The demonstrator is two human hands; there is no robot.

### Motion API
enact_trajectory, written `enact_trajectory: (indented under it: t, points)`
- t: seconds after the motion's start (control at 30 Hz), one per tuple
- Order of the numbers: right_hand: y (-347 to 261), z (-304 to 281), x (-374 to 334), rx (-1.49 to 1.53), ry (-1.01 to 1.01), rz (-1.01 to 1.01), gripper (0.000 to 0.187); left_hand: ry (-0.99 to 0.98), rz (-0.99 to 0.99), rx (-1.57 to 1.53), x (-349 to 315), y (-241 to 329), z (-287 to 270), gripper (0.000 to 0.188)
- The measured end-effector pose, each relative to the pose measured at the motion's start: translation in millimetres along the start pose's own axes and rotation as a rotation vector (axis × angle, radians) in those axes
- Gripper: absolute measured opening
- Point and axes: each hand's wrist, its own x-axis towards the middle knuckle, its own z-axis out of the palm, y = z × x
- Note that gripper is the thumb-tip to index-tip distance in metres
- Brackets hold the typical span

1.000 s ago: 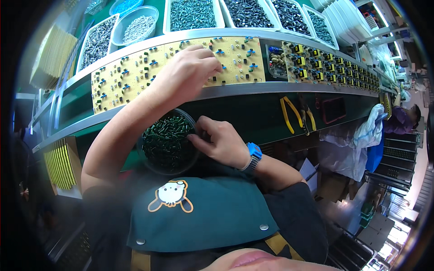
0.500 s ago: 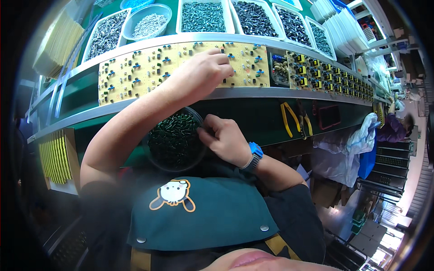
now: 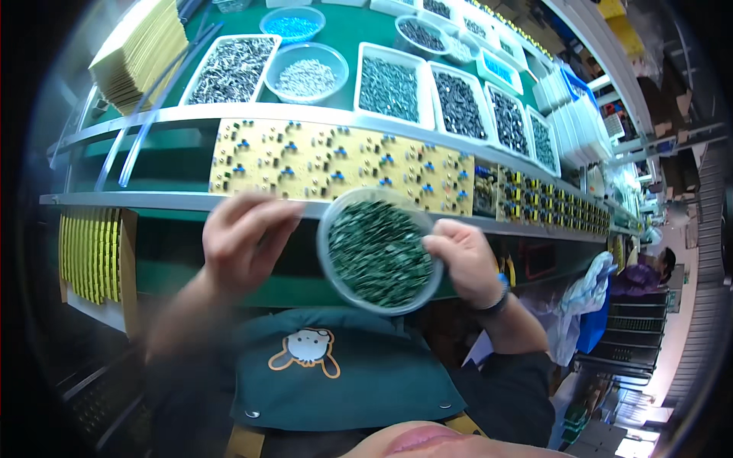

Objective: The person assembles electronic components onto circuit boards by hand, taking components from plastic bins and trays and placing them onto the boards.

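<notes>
My right hand (image 3: 467,259), with a blue watch at its wrist, pinches the rim of a clear round tub (image 3: 328,271). Many small dark green electronic components (image 3: 378,256) fill the tub, which is raised in front of the rail and tilted a little. On the left, my left hand (image 3: 248,240) is slightly blurred, its fingers loosely bent and apart, with nothing visible in them. It is near the front rail (image 3: 153,201), below a row of tan circuit boards (image 3: 259,164) fitted with small blue, black and green parts.
White trays (image 3: 389,90) of components and a round tub of pale parts (image 3: 305,79) stand behind the boards. Boards with yellow-black parts (image 3: 546,200) sit to the right. A tan board stack (image 3: 141,53) rises at far left, above a box of yellow strips (image 3: 90,256).
The left hand has come off the boards, back to the left. My right hand has lifted the tub up and right toward the rail. The view has shifted, showing more of the bench's back.
</notes>
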Motion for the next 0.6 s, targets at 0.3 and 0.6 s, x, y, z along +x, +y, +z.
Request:
enact_trajectory:
  t: [0.3,0.6]
  points:
    - [-100,-23,220,0.215,0.207,-0.259,0.007,-0.021,-0.335,0.247,-111,13,14,0.025]
    - [-98,15,407,0.09,0.475,-0.259,0.013,0.014,-0.325,0.312,-120,3,12,0.019]
